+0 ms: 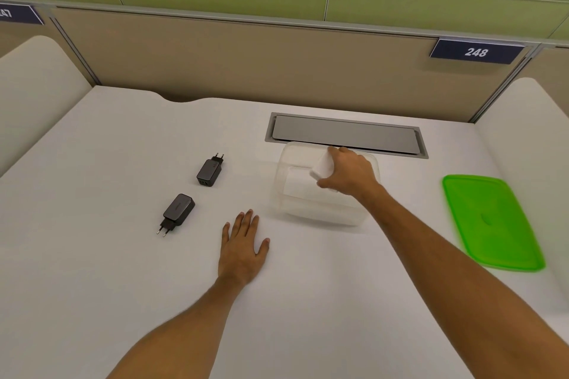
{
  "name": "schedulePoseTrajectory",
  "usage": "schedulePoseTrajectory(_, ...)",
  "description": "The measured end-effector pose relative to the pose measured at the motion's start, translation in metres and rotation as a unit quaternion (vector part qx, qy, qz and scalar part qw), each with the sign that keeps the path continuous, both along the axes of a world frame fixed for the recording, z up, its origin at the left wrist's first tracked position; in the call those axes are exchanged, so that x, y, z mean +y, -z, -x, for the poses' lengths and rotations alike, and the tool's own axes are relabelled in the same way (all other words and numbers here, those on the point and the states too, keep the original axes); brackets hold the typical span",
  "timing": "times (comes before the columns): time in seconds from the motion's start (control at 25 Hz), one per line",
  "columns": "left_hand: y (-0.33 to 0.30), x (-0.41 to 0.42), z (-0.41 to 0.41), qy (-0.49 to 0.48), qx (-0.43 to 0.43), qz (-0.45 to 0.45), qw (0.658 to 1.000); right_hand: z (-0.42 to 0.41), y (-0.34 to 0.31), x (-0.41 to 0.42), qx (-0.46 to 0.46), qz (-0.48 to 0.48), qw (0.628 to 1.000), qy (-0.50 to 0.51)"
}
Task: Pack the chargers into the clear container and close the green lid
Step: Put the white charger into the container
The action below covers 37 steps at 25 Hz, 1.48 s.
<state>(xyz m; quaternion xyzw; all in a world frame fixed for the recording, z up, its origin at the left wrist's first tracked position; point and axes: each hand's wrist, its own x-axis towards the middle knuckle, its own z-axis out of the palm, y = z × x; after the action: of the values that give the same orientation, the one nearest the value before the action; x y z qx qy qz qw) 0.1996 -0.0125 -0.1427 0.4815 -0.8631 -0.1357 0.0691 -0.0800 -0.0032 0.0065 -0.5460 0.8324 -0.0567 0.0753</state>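
The clear container (295, 209) stands open on the white table, right of centre. My right hand (351, 174) is over its far part, shut on a white charger (323, 168) held above the inside. Two black chargers lie to the left: one (209, 172) with its plug pointing away, the other (178, 212) nearer me with its plug pointing toward me. My left hand (243, 244) rests flat on the table with fingers spread, just left of the container's front corner. The green lid (489, 221) lies flat at the right.
A grey cable hatch (345, 134) is set into the table just behind the container. Beige partition walls close off the back, with rounded white dividers on both sides. A sign reading 248 (475, 52) hangs at the upper right.
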Motion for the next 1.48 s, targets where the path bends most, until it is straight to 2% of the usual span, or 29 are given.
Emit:
schedulePoseTrajectory(0.4, 0.001, 0.000, 0.000, -0.002, 0.011, 0.007, 1.000, 0.023, 0.039, -0.001, 0.016, -0.138, 0.990, 0.027)
schedulePoseTrajectory(1.0, -0.002, 0.001, 0.001, -0.007, 0.008, 0.008, 1.000, 0.026, 0.044, 0.004, 0.016, -0.201, 0.979, -0.013)
schedulePoseTrajectory(1.12, -0.003, 0.001, 0.001, -0.007, 0.006, 0.004, 1.000, 0.024, 0.026, -0.009, 0.023, -0.145, 0.989, -0.004)
schedulePoseTrajectory(1.24, -0.004, 0.001, 0.001, -0.006, -0.007, 0.002, 1.000, 0.008, -0.002, -0.030, 0.039, 0.005, 0.999, -0.016)
schedulePoseTrajectory(1.36, -0.004, 0.001, 0.000, -0.005, -0.028, -0.006, 1.000, -0.027, -0.024, -0.051, 0.046, 0.136, 0.987, -0.075)
schedulePoseTrajectory(1.48, -0.004, 0.002, 0.000, -0.007, -0.032, -0.005, 0.999, -0.073, -0.031, -0.068, 0.035, 0.160, 0.972, -0.171)
